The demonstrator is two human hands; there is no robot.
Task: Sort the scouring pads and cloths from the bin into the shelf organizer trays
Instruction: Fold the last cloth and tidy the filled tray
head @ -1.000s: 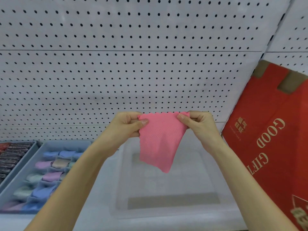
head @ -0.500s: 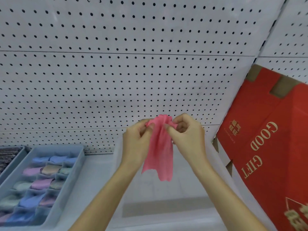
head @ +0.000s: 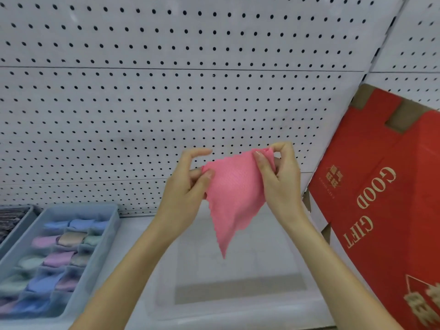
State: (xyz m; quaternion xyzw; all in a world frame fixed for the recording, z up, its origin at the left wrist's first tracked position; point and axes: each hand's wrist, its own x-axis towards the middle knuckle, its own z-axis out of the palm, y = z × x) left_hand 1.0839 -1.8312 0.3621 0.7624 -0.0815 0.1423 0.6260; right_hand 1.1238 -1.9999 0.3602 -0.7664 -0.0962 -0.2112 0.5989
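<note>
I hold a pink cloth [head: 234, 198] in the air above a clear plastic bin [head: 238, 303]. My left hand [head: 185, 186] pinches the cloth's left corner between thumb and fingers. My right hand [head: 278, 177] pinches its upper right corner. The cloth hangs down to a point between my hands. The bin looks to have nothing in it. To the left, a blue-grey organizer tray [head: 107, 236] holds several folded cloths in blue, pink, green and beige.
A second tray [head: 14, 222] with dark pads shows at the far left edge. A red gift box [head: 385, 210] leans at the right, close to my right arm. White pegboard [head: 166, 91] backs the shelf.
The hands came together and bunched the cloth half a second ago. They have now moved apart again, and the cloth is spread out as a hanging triangle.
</note>
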